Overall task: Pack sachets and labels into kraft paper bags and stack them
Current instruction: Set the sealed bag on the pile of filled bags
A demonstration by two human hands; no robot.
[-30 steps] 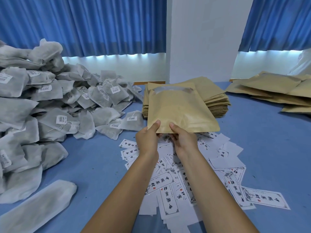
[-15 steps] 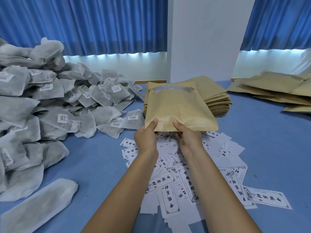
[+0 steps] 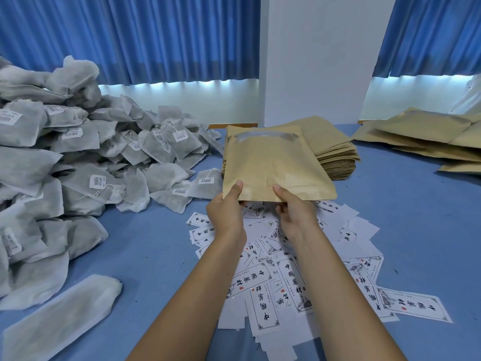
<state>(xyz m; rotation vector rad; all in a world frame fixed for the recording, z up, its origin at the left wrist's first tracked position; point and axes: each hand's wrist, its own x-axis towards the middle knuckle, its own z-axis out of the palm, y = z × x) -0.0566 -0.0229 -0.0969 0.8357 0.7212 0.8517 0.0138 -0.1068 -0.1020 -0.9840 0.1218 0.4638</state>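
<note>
Since left hand (image 3: 226,214) and right hand (image 3: 295,214) still pinch near edge of tan kraft paper bag (image 3: 270,165) above scattered white printed labels (image 3: 273,282), nothing shifted; filling from grey sachet heap (image 3: 78,157) likely pending.

One wide-angle head-worn view looks forward and down over the blue table (image 3: 161,246), facing the white pillar (image 3: 312,61). Well before the pillar, the kraft paper bag (image 3: 270,162), gripped by left hand (image 3: 226,212) and right hand (image 3: 296,217), sits near the lens.

With forearms being held forward, a bag (image 3: 270,165) is being pinched by the left hand (image 3: 226,212) and right hand (image 3: 294,213), thumbs on top.
</note>
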